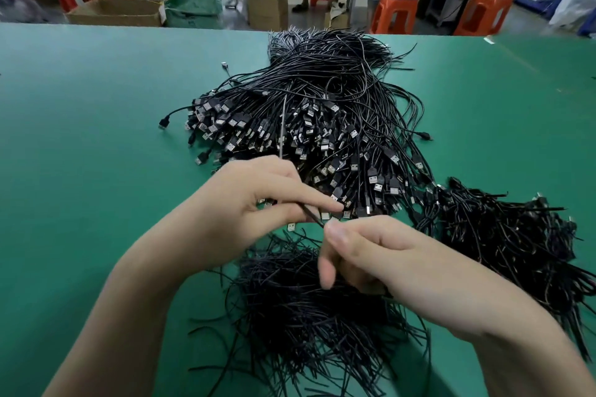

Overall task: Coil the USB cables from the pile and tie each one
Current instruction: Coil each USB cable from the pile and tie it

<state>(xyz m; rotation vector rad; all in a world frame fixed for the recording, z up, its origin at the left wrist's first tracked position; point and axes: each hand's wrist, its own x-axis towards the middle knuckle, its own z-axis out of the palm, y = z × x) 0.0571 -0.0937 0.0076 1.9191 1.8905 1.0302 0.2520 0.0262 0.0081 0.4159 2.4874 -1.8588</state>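
Left hand point(258, 200) and right hand point(371, 255) bare, like both forearms.

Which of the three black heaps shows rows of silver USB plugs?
The big central heap: its near edge bristles with silver-tipped plugs. The near heap is thin plain strands, the right heap tangled bundles.

Green table point(96, 106) bears cable pile point(322, 106) (ties point(306, 300) nearer).

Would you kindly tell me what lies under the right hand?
A heap of thin black strands on the green table; the part beneath the right hand, which pinches one strand, is covered.
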